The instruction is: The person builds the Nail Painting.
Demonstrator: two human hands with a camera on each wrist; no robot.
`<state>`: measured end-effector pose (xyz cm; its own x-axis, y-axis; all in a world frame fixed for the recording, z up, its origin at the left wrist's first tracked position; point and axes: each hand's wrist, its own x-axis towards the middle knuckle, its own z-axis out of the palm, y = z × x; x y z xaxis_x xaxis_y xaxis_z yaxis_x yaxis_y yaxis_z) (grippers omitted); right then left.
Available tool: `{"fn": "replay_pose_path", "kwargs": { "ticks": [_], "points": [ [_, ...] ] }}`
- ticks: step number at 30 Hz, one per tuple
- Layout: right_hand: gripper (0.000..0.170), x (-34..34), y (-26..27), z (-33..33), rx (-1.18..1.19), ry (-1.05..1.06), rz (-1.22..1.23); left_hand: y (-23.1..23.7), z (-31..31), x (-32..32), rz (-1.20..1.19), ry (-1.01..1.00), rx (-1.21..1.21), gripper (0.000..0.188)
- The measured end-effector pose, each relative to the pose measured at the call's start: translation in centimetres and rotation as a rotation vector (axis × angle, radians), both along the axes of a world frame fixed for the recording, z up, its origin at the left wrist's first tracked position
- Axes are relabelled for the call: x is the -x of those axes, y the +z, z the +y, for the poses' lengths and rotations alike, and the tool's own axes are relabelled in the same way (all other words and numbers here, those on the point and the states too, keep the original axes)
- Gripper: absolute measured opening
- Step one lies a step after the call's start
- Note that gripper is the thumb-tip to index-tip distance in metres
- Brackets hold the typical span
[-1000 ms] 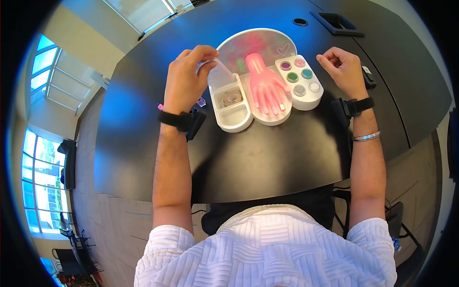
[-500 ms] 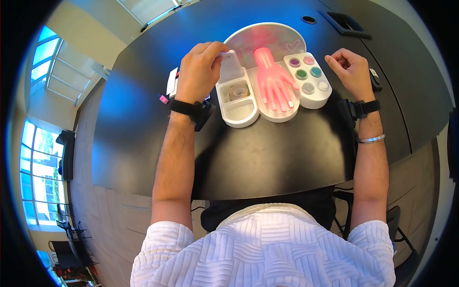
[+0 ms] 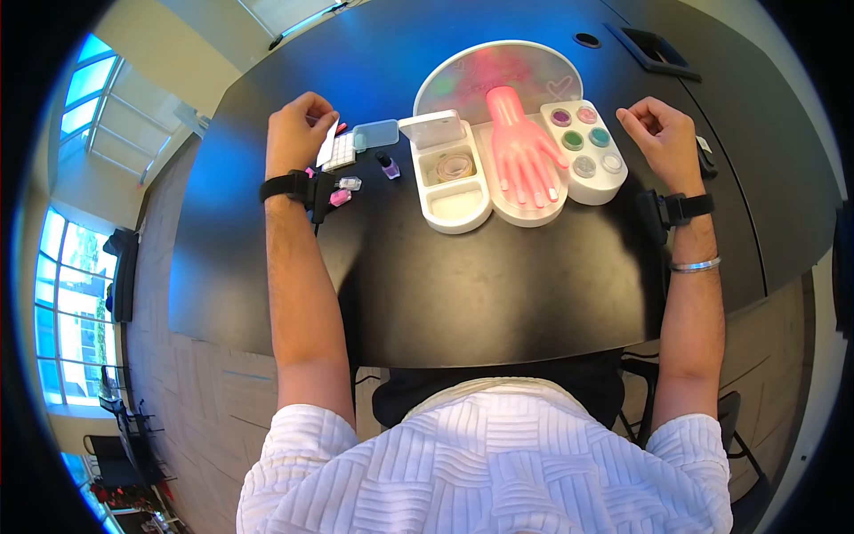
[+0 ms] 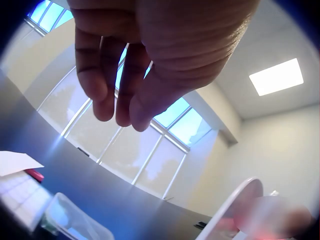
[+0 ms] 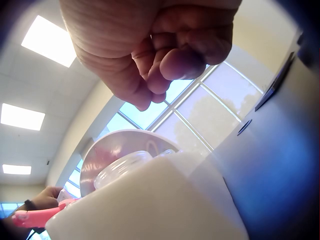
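A white kit (image 3: 457, 227) stands on the dark table with a pink model hand (image 3: 514, 142) in its middle. Its left section has a raised flap (image 3: 433, 130), tilted over the back, and a coiled item (image 3: 455, 166) in a compartment. My left hand (image 3: 296, 135) is left of the kit, beside a white card (image 3: 328, 142); in the left wrist view this hand (image 4: 145, 60) has loosely bent fingers with nothing between them. Right of the small coloured pots (image 3: 572, 140), my right hand (image 3: 663, 142) hovers, loosely curled and empty; the right wrist view shows this hand (image 5: 160, 45) above the kit.
Left of the kit lie a purple bottle (image 3: 389, 166), a pink bottle (image 3: 340, 198), a clear container (image 3: 376, 133) and a white gridded tray (image 3: 340, 153). A black device (image 3: 705, 158) sits beyond my right hand. A black frame (image 3: 652, 52) is at the back right.
My left hand has let go of the flap and moved left to the card. The bottles and container it hid now show. The right hand has stayed beside the kit.
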<state>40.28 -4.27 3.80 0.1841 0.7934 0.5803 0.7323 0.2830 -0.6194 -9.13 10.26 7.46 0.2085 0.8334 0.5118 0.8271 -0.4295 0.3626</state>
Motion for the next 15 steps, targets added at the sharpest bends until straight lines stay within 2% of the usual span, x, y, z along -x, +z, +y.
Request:
{"fn": "replay_pose_path", "kwargs": {
  "ticks": [4,6,7,11,13,15],
  "points": [
    [0.025,0.1,0.1,0.0,0.006,-0.017,-0.011,-2.5,1.5,0.6,0.071,-0.012,0.136,0.02],
    [0.025,0.0,0.0,0.0,0.016,-0.016,-0.008,-3.3,1.5,0.4,0.18,-0.031,0.191,0.027],
    [0.025,0.0,0.0,0.0,0.025,-0.02,-0.003,-3.4,1.6,0.3,0.202,0.021,0.286,0.04],
    [0.025,-0.1,0.0,0.0,0.014,-0.01,0.003,-3.9,1.1,0.4,0.26,0.074,0.305,0.053],
    [0.024,-0.1,0.0,0.0,-0.001,0.001,-0.018,-3.8,0.8,0.2,0.345,0.177,0.399,0.067],
    [0.024,-0.1,0.0,0.0,0.001,0.001,-0.015,-4.0,0.9,0.1,0.352,0.206,0.414,0.071]
  ]
}}
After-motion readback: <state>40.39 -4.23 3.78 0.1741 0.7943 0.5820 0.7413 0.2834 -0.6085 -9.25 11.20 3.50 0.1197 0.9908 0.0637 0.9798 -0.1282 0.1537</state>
